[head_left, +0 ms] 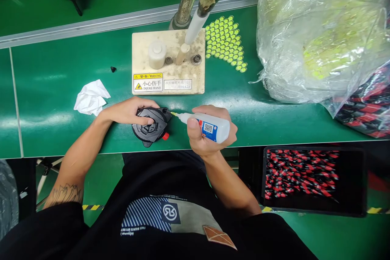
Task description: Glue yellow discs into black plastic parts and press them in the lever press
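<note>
A round black part (146, 132) with a red knob (165, 136) lies near the front edge of the green table. Wrapped round its upper left side is my left hand (131, 112), the thumb lying on its centre. My right hand (210, 132) grips a white glue bottle (224, 129) with a blue label, tilted so that its thin yellowish nozzle points left. The nozzle tip is at the small corner hole of the black part; whether it touches is too small to tell.
Behind the hands stands a press with a cream base (138, 55). Many yellow-green discs (225, 40) lie to its right, beside a large plastic bag (283, 48). Crumpled tissue (91, 97) is at left, near a small black piece (113, 69). A black tray (350, 178) holds red-black parts.
</note>
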### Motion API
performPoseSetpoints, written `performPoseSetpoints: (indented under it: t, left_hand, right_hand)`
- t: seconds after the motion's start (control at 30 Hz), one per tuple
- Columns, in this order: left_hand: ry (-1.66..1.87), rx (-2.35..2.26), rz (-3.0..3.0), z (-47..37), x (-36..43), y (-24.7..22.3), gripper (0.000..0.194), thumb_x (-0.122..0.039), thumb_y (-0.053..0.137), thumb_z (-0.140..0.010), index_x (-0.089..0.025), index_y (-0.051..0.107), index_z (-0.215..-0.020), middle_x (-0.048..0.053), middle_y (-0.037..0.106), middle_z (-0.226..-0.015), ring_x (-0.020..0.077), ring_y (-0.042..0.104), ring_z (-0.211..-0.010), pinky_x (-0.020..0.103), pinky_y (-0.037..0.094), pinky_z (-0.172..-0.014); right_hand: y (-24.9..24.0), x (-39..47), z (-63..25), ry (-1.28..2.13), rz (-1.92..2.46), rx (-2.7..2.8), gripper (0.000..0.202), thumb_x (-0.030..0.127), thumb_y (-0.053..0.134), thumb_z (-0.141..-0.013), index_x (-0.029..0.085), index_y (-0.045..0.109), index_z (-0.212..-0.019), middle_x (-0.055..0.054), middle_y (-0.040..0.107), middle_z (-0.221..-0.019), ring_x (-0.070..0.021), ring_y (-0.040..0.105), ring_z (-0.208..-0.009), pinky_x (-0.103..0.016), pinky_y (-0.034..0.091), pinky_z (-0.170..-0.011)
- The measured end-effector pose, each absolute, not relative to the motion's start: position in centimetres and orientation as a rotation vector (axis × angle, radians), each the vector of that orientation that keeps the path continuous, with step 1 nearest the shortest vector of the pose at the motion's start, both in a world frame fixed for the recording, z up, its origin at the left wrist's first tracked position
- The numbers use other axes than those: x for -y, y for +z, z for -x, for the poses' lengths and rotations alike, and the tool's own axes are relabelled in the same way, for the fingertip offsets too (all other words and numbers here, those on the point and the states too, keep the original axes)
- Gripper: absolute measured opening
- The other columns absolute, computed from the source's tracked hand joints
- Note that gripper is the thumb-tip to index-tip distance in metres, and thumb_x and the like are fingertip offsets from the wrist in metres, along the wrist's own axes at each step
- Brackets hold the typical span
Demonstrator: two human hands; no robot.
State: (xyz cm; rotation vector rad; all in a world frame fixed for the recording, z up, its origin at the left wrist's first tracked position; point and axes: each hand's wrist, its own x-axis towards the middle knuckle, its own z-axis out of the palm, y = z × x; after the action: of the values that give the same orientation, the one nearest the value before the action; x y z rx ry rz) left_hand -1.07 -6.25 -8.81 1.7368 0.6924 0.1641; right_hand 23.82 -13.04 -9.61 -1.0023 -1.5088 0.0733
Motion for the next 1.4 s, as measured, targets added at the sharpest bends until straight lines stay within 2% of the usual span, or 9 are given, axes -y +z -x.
performPoseSetpoints:
  t: [0.23,0.5,0.67,0.87,1.13,1.4]
  left_hand:
    - [0.157,-0.710,-1.753,1.06,6.27,-8.93,0.045,-0.045,0.073,-0.095,-0.015,0.072,-0.128,0.011,0.081,-0.121,0.0239,0.077,-0.107,0.033,0.060,-0.093]
    - [0.163,-0.715,-1.746,1.11,6.31,-8.95,0.045,-0.045,0.074,-0.094,-0.016,0.072,-0.128,0.011,0.080,-0.122,0.0246,0.077,-0.107,0.033,0.060,-0.093]
    - [0.167,-0.712,-1.742,1.06,6.29,-8.93,0.045,-0.046,0.074,-0.094,-0.016,0.073,-0.127,0.011,0.081,-0.120,0.0244,0.077,-0.106,0.033,0.060,-0.092]
    - [0.163,-0.708,-1.733,1.04,6.27,-8.89,0.044,-0.044,0.075,-0.094,-0.017,0.073,-0.128,0.011,0.080,-0.123,0.0245,0.077,-0.106,0.033,0.061,-0.093]
    - [0.178,-0.700,-1.750,1.13,6.29,-9.06,0.043,-0.044,0.074,-0.094,-0.017,0.073,-0.127,0.011,0.081,-0.121,0.0231,0.077,-0.105,0.032,0.061,-0.091]
    - [0.164,-0.703,-1.748,1.09,6.32,-8.86,0.044,-0.044,0.072,-0.095,-0.016,0.071,-0.129,0.011,0.080,-0.124,0.0234,0.076,-0.109,0.032,0.060,-0.095]
  right_hand:
    - [-9.77,12.96,-23.53,0.065,0.967,1.508,0.016,0.034,0.067,-0.101,0.019,0.067,-0.106,-0.004,0.073,-0.080,-0.0183,0.071,-0.063,-0.031,0.064,-0.052]
    - [-10.00,13.07,-23.36,0.134,0.998,1.524,0.015,0.033,0.066,-0.101,0.022,0.067,-0.110,-0.003,0.073,-0.084,-0.0180,0.071,-0.065,-0.030,0.062,-0.051]
    - [-9.74,13.12,-23.36,0.140,1.019,1.519,0.014,0.035,0.065,-0.102,0.021,0.067,-0.106,-0.003,0.074,-0.083,-0.0173,0.071,-0.063,-0.029,0.061,-0.049]
    - [-9.46,13.04,-23.47,0.047,0.966,1.519,0.017,0.033,0.067,-0.100,0.018,0.068,-0.109,-0.004,0.073,-0.080,-0.0180,0.070,-0.061,-0.030,0.062,-0.050]
    - [-9.76,13.14,-23.46,-0.029,0.978,1.575,0.022,0.034,0.069,-0.098,0.022,0.066,-0.116,-0.003,0.074,-0.077,-0.0188,0.068,-0.057,-0.031,0.059,-0.047]
    - [-9.60,13.14,-23.39,-0.065,1.002,1.585,0.020,0.037,0.067,-0.100,0.023,0.064,-0.113,-0.002,0.073,-0.077,-0.0179,0.067,-0.056,-0.031,0.058,-0.046]
